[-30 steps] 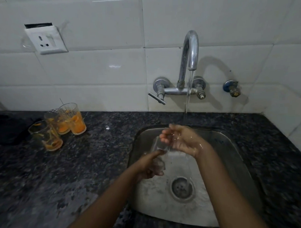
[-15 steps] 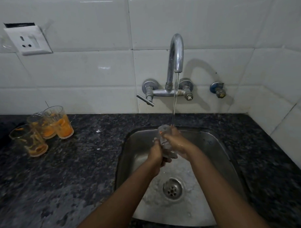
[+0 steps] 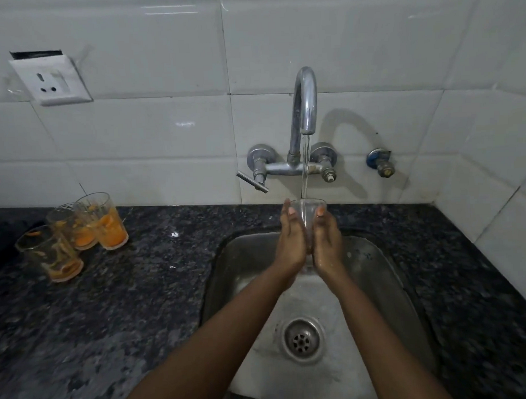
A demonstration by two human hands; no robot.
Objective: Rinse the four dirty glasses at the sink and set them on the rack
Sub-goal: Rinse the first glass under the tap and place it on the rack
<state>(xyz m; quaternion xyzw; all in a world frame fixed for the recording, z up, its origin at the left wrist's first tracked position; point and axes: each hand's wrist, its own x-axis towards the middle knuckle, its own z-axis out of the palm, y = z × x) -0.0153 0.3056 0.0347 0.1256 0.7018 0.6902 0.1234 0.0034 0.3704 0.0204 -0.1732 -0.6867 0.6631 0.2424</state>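
Glass, clear, upright, is held over the steel sink, pressed between the left hand and right hand, palms flat on its sides. Tap water runs into it. Three orange-stained glasses stand on the counter, left.

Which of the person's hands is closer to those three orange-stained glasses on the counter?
Left. The left hand holds the clear glass on the side facing the three dirty glasses; the right hand is on its far side.
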